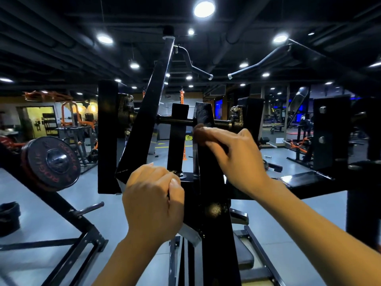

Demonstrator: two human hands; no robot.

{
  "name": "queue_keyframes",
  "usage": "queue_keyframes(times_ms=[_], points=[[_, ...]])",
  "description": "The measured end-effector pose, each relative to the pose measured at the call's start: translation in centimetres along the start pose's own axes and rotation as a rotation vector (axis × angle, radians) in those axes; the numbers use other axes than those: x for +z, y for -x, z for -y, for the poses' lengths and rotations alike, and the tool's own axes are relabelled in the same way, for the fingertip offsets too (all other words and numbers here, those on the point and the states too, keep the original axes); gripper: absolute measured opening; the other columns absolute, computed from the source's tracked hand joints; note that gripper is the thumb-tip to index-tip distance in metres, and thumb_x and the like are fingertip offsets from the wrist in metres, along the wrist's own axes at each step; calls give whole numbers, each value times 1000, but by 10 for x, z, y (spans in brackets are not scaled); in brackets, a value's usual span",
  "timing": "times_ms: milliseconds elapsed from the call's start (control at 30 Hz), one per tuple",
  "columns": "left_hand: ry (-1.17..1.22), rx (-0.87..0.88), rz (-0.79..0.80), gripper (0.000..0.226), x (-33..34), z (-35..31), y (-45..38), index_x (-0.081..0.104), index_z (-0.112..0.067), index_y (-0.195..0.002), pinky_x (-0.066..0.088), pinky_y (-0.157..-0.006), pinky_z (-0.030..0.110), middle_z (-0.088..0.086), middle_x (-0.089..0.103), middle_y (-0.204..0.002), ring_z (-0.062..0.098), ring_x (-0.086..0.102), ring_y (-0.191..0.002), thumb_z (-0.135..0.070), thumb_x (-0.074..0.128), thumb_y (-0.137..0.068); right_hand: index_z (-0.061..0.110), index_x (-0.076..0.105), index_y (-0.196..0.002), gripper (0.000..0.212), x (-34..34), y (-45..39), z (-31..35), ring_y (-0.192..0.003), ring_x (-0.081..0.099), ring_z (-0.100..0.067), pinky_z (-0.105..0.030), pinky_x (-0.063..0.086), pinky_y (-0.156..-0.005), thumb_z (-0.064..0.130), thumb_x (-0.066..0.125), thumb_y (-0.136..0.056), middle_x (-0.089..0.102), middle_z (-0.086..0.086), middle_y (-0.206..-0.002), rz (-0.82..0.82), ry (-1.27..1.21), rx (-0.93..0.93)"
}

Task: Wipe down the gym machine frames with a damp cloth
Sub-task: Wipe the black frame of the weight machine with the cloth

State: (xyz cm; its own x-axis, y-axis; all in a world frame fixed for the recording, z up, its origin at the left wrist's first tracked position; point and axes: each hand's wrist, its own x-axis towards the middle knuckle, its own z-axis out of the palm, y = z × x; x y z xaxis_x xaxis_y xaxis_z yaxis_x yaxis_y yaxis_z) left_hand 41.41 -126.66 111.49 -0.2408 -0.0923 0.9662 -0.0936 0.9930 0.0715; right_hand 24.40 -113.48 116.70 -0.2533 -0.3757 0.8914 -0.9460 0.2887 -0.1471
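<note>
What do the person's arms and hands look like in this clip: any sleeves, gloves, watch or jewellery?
Both forearms are bare as far as the frame shows, with no sleeves in view. The left hand and right hand wear no gloves, and no rings, watch or wristband can be seen. Fingernails look short and plain. The far fingertips of the right hand are motion-blurred, so fine detail there cannot be judged.

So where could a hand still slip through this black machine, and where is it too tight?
Open gaps: between the slanted black bar and the short upright plate, and between the left post and that slanted bar. Crowded: around the threaded rod, where the right hand presses a dark cloth, and at the centre column, which the left hand grips.
</note>
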Motion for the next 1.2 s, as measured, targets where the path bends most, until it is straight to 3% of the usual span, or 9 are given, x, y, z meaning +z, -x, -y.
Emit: queue_keyframes(times_ms=[67, 167, 267, 400, 533, 667, 867, 1033, 1200], points=[[-9, 10, -2, 45, 1, 0, 0, 64, -15, -61, 42, -81, 32, -4, 59, -65, 18, 55, -65, -25, 32, -91, 52, 56, -140, 36, -11, 22, 7, -81, 33, -5, -19, 37, -69, 42, 57, -105, 59, 37, -130, 57, 18, -63], [-14, 7, -17, 43, 1, 0, 0, 63, -14, -61, 39, -83, 29, -4, 57, -64, 19, 53, -64, -24, 33, -90, 52, 56, -140, 37, -19, 24, -1, -82, 36, -6, -20, 33, -62, 44, 56, -104, 61, 36, -122, 88, 39, -55], [-6, -11, -9, 42, 1, -1, 1, 63, -13, -61, 36, -83, 27, -5, 55, -64, 18, 51, -66, -22, 35, -91, 48, 60, -139, 34, -10, 0, 3, -88, 39, -11, -17, 33, -65, 40, 55, -106, 68, 26, -124, 40, 78, 37], [-12, -17, -11, 39, 1, -1, 0, 63, -11, -61, 32, -82, 25, -2, 56, -64, 19, 48, -65, -18, 38, -91, 48, 59, -140, 35, -22, 30, 27, -85, 29, -6, -15, 28, -68, 43, 55, -106, 62, 31, -133, 143, 82, -105], [18, -26, -42, 39, 1, -3, 1, 63, -10, -60, 33, -83, 24, -2, 55, -63, 19, 48, -63, -17, 38, -90, 52, 59, -138, 35, -37, 44, 11, -82, 35, -11, -20, 30, -59, 45, 54, -103, 64, 33, -127, 166, 62, -98], [19, -29, -33, 40, 0, -2, 1, 63, -10, -61, 35, -87, 24, -2, 56, -64, 19, 48, -65, -17, 38, -91, 46, 61, -138, 34, -17, 20, 18, -80, 34, -4, -22, 30, -68, 39, 57, -106, 68, 25, -128, 70, 61, 3], [3, -27, -40, 37, 0, -4, 1, 60, -11, -60, 32, -85, 23, -3, 52, -63, 19, 45, -65, -17, 39, -90, 50, 56, -143, 40, -46, 73, 20, -79, 34, -6, -23, 36, -60, 46, 54, -103, 60, 36, -132, 193, 19, -134], [16, -36, -42, 39, 0, -3, 2, 61, -10, -60, 35, -82, 24, 0, 53, -63, 21, 48, -66, -15, 39, -92, 46, 60, -141, 37, -28, 46, 22, -79, 32, -5, -19, 32, -69, 39, 58, -104, 64, 28, -133, 72, 34, 21], [12, -19, -91, 39, 3, -4, 3, 61, -9, -61, 35, -87, 24, 0, 54, -64, 19, 47, -67, -14, 39, -93, 50, 56, -143, 42, -51, 92, 32, -86, 41, -3, -19, 39, -64, 46, 56, -101, 60, 37, -133, 194, -43, -70]])
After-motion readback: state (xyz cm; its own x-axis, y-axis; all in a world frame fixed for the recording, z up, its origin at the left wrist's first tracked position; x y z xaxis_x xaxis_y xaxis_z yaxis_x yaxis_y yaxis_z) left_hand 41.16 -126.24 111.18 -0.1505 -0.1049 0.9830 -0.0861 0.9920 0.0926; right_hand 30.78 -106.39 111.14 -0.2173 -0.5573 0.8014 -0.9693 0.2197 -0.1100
